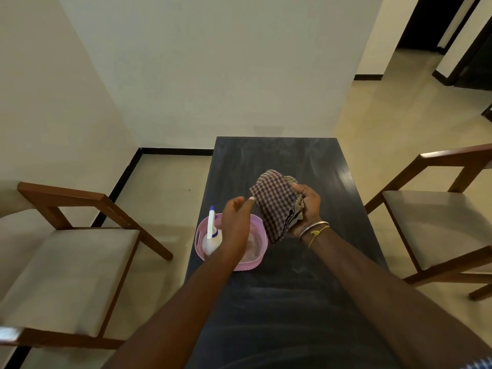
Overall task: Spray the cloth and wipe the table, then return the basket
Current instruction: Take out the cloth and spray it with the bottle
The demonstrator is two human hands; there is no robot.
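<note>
Dark matte table (279, 155); right hand (306, 209) grips crumpled checked cloth (277, 203); left hand (237, 222) loosely open above pink basket (255, 265).

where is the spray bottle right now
In the head view the spray bottle sits in the left part of the pink basket on the dark table, just left of the left hand.
</note>
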